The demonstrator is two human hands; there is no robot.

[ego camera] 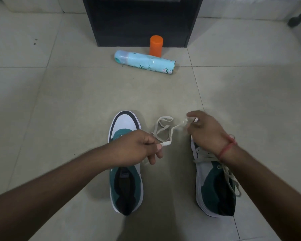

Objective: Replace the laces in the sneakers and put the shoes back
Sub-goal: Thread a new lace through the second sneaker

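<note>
**Now the loose lace goes up for threading**

Clearly the left sneaker is next. Largest first: the tiled floor [59, 101] fills the frame, with a dark cabinet [142, 20] at upper centre. In the lower middle stand the two shoes: the left sneaker [126, 185] without laces, the right sneaker [215, 185] already laced. Above them lie a pale blue spray can [144, 62] on its side and an orange bottle [156, 45] upright behind it. The left hand [134, 148] pinches one end of the white lace [163, 129]; the right hand [205, 131], fingers curled, holds the other part, blurred. The next move, I judge, calls for finding the lace tips and feeding them through the lowest eyelets.
</note>
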